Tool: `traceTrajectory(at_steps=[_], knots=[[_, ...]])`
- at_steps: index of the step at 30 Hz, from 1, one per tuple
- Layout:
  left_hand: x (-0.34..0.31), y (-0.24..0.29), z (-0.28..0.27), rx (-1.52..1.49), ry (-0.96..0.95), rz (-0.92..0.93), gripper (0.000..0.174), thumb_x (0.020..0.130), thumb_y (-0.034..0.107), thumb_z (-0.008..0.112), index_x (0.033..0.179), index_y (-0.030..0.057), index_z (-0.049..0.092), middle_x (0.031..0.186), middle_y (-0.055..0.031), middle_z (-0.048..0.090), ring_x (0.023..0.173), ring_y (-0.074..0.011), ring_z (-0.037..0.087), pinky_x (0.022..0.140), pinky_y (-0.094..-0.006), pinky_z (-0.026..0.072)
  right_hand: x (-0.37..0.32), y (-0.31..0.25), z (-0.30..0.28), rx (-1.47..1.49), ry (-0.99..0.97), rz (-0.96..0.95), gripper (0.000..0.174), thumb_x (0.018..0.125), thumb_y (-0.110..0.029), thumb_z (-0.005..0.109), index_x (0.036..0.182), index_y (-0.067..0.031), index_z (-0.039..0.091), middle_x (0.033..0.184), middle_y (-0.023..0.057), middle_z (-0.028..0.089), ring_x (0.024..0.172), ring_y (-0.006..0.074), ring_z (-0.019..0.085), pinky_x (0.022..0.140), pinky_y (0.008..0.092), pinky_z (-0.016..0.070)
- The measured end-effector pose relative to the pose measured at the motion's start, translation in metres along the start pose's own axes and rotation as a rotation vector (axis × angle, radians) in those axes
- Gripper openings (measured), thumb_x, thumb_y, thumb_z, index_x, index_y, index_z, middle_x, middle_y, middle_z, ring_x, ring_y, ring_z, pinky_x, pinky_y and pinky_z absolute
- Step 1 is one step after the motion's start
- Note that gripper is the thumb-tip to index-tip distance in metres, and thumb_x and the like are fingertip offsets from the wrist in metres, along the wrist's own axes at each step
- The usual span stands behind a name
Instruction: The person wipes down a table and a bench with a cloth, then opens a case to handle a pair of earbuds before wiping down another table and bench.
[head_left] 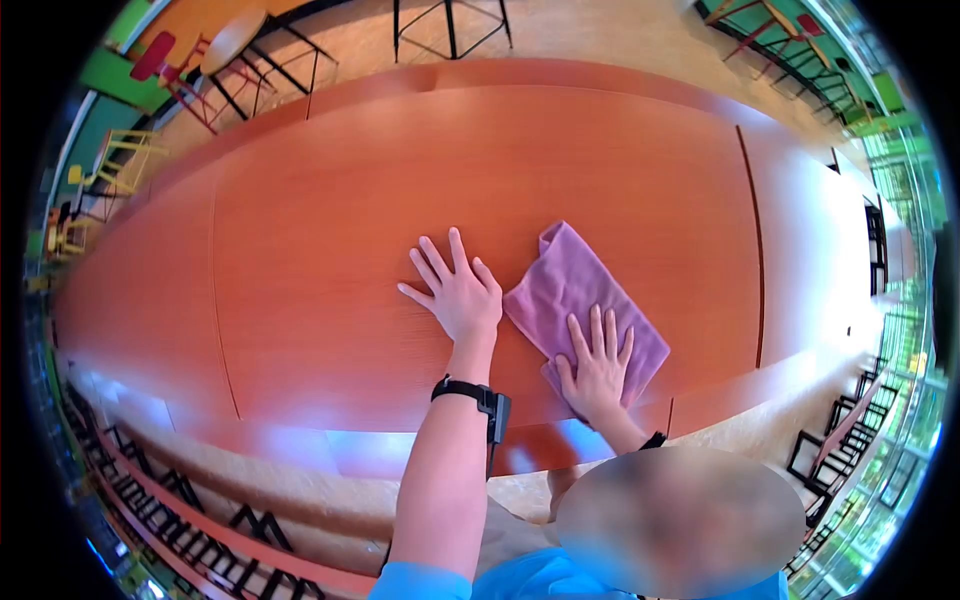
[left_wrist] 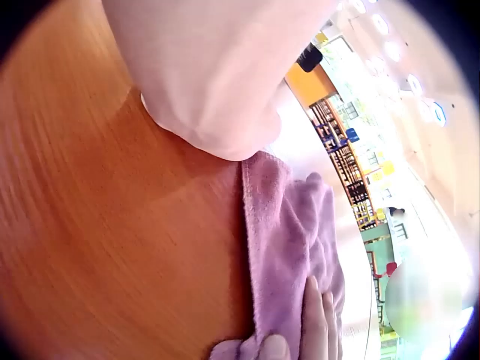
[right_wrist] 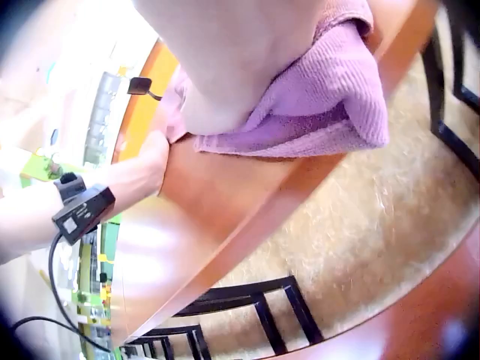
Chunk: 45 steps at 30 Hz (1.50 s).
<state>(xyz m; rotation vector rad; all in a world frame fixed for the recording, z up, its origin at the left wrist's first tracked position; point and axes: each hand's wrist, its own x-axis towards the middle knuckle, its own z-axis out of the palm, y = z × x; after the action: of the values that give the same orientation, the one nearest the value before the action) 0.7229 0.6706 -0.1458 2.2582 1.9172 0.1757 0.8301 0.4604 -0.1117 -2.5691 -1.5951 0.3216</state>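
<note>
The left hand [head_left: 458,295] is laid flat on the bare wood of the long table [head_left: 330,200], its 5 fingers spread and straight, with nothing held. Just beside it, a folded purple cloth [head_left: 570,285] is spread out near the table's near edge, lying at a slant. The right hand [head_left: 597,368] is pressed palm-down on the cloth's near end, fingers straight and slightly apart; the cloth is not gripped. In the right wrist view, 1 corner of the cloth [right_wrist: 330,97] is seen hanging over the table's edge. A black strap [head_left: 470,393] is worn on the left wrist. Stools [head_left: 260,50] are seen beyond the far edge.
</note>
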Motion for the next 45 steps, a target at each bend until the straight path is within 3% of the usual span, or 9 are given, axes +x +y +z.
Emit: traceTrajectory(at_steps=[7,8,13,16,20,30,36,40,45], knots=[[-0.011,-0.033,0.005,-0.313,-0.013,0.148,0.053,0.1,0.022,0.054,0.152,0.0134,0.054,0.169,-0.021,0.033,0.161,-0.0395,0.02,0.122,-0.0761,0.0009,-0.026,-0.031,0.004,0.058,0.134,0.147,0.068,0.094,-0.043,0.063,0.156,-0.0176,0.052,0.168,0.0153,0.038,0.158,0.0371,0.028,0.128,0.0626,0.01],[-0.014,-0.054,0.007,-0.382,0.02,0.25,0.05,0.094,0.015,0.061,0.144,0.0086,0.061,0.164,-0.0216,0.042,0.156,-0.0399,0.031,0.125,-0.0686,0.0132,-0.028,-0.029,0.004,0.06,0.163,0.155,0.067,0.094,-0.041,0.064,0.155,-0.0172,0.053,0.167,0.0151,0.04,0.157,0.0367,0.029,0.128,0.0618,0.011],[0.01,-0.225,-0.067,-0.218,-0.004,0.623,0.049,0.092,0.018,0.065,0.139,0.004,0.061,0.148,-0.0245,0.056,0.142,-0.0431,0.048,0.118,-0.0571,0.0361,-0.029,-0.033,0.009,0.068,0.234,0.144,0.064,0.093,-0.036,0.066,0.153,-0.0157,0.055,0.165,0.0148,0.044,0.155,0.0356,0.034,0.128,0.0589,0.0151],[0.049,-0.382,-0.087,0.025,0.216,0.455,0.048,0.096,0.025,0.064,0.139,0.0038,0.061,0.145,-0.0241,0.059,0.14,-0.0427,0.05,0.115,-0.0588,0.0384,-0.031,-0.033,0.011,0.051,0.227,0.156,0.063,0.093,-0.035,0.065,0.152,-0.0147,0.056,0.164,0.0149,0.044,0.155,0.0364,0.034,0.128,0.0592,0.016],[0.065,-0.551,-0.107,0.268,0.201,-0.097,0.056,0.103,0.031,0.059,0.155,0.0141,0.048,0.161,-0.0231,0.043,0.15,-0.0415,0.039,0.12,-0.0595,0.0318,-0.028,-0.042,0.005,0.054,0.218,0.16,0.063,0.092,-0.032,0.064,0.151,-0.0123,0.056,0.164,0.0172,0.044,0.155,0.0375,0.034,0.128,0.0592,0.0159],[0.07,-0.572,-0.122,-0.008,0.262,-0.151,0.057,0.099,0.03,0.059,0.153,0.013,0.05,0.165,-0.0297,0.034,0.155,-0.0466,0.028,0.128,-0.0614,0.0195,-0.032,-0.062,0.003,0.018,0.178,0.191,0.065,0.094,-0.027,0.056,0.155,-0.0052,0.048,0.168,0.0215,0.035,0.158,0.0423,0.025,0.128,0.0596,0.0118],[0.066,-0.564,-0.141,-0.108,0.216,-0.187,0.059,0.097,0.03,0.06,0.153,0.0144,0.051,0.165,-0.03,0.033,0.156,-0.047,0.026,0.129,-0.0606,0.0175,-0.049,-0.144,0.033,-0.04,0.095,0.366,0.08,0.096,-0.038,0.054,0.161,0.004,0.033,0.173,0.0195,0.024,0.162,0.0424,0.012,0.129,0.0609,0.0014],[0.065,-0.566,-0.141,-0.136,0.211,-0.196,0.06,0.097,0.031,0.06,0.154,0.015,0.05,0.165,-0.0307,0.033,0.155,-0.0469,0.027,0.129,-0.0594,0.0168,-0.056,-0.177,0.054,-0.042,0.215,0.37,0.065,0.099,-0.029,0.055,0.157,-0.0023,0.04,0.166,0.0188,0.037,0.155,0.0419,0.028,0.126,0.0598,0.0159],[0.067,-0.567,-0.141,-0.147,0.208,-0.207,0.06,0.096,0.033,0.061,0.152,0.0156,0.053,0.164,-0.0306,0.034,0.155,-0.0467,0.027,0.129,-0.0588,0.0161,-0.047,-0.11,0.037,0.053,0.252,0.279,0.05,0.098,-0.025,0.06,0.144,-0.0063,0.056,0.153,0.025,0.047,0.142,0.0446,0.042,0.116,0.0568,0.0331]])
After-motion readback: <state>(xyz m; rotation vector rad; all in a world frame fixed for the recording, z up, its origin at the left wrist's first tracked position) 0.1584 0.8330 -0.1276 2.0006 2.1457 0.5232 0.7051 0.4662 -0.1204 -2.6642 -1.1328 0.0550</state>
